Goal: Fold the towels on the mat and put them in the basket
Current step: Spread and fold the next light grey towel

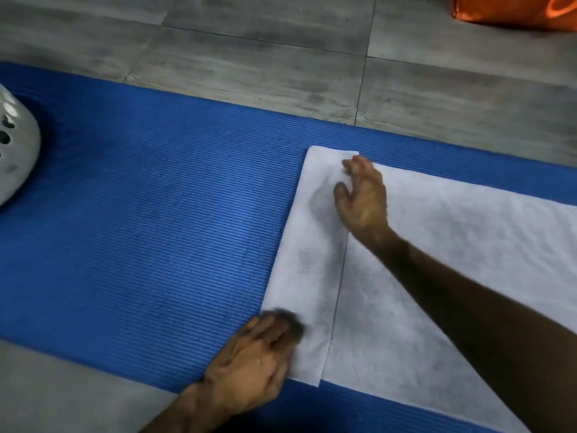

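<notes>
A white towel [437,260] lies flat on the blue ribbed mat [140,229], covering its right part. A narrow strip along the towel's left end is folded over, its edge showing as a thin line. My right hand [363,198] rests on the far left corner of that strip, fingers spread and lightly bent. My left hand [253,367] presses the near left edge of the towel, its fingertips blurred. A white basket [15,151] with holes in its wall stands on the mat at the far left, mostly out of frame.
Grey floor tiles [249,57] run beyond the mat and at the near left corner. An orange bag [515,10] sits on the floor at the top right. Bare blue mat stretches between the basket and the towel.
</notes>
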{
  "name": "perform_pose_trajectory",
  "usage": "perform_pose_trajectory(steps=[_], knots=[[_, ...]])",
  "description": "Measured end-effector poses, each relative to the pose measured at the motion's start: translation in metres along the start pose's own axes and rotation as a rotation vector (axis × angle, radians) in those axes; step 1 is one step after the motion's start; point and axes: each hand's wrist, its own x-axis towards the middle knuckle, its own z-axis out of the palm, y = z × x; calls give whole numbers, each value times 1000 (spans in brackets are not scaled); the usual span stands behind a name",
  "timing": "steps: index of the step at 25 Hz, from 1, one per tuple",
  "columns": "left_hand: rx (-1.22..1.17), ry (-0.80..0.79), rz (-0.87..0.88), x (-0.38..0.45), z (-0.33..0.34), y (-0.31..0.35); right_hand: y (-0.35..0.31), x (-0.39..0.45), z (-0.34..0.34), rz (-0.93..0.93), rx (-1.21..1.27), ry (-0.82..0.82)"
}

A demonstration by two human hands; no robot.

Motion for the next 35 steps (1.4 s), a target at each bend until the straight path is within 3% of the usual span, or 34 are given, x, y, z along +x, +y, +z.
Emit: perform_pose_trajectory(steps=[3,6,12,18,25,27,29,32,35], knots=[[134,9,0,36,11,-5,-5,-71,26,-423,-76,-130],[171,9,52,55,27,-21,6,-101,46,-562,-232,-347],[222,-9,55,53,36,-26,15,-28,47,-467,-471,-265],[208,-19,52,54,38,-28,23,42,51,-277,-546,-208],[-4,-86,79,54,24,-37,-1,67,41,-73,-528,-405],[-74,-18,-100,52,17,-34,-23,47,34,-155,-484,-244],[-128,76,-486,48,9,-28,-50,10,32,-235,-482,-140],[-333,58,-811,48,0,-22,-80,-39,33,-46,-471,-404],[-485,4,-820,53,-9,-20,-84,-50,30,77,-399,-418]])
